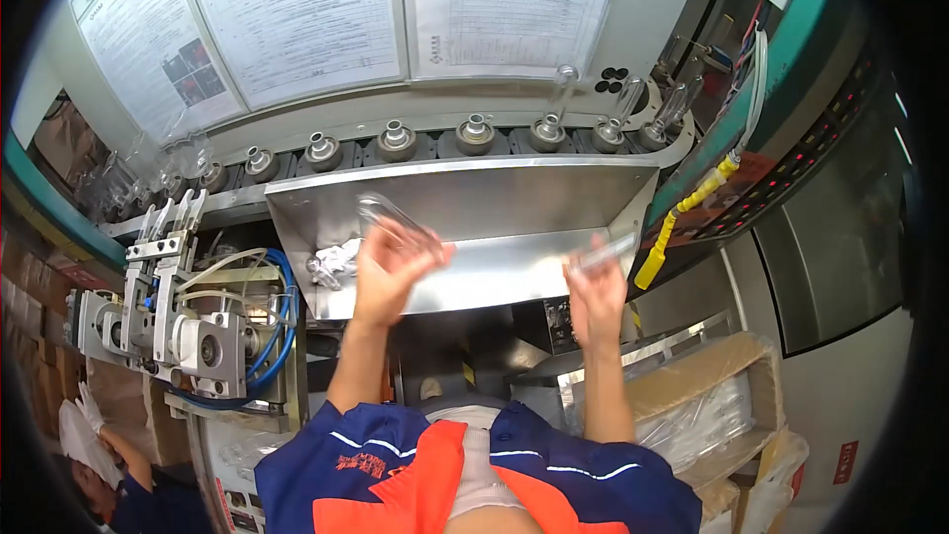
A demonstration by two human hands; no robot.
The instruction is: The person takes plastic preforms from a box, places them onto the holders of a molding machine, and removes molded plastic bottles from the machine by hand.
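Note:
My left hand [384, 275], raised over the metal tray [474, 282], has its fingers closed on a clear plastic tube [381, 210] with a rounded end. A second clear tube [605, 253] is pinched in my right hand [597, 295], above the right part of that tray. Both tubes are tilted, and fingers cover part of each. Behind the tray runs a conveyor of round metal holders [395, 143]. At its right end, several holders carry upright clear tubes [563, 94]; those in the middle stand bare.
Crumpled white material [338, 259] lies in the tray's left end. On the left stands a metal gripping mechanism [163, 287] with blue hoses. A yellow-wrapped cable [682, 213] hangs at right, above an open carton [712, 405] with plastic lining. A co-worker [109, 465] is at lower left.

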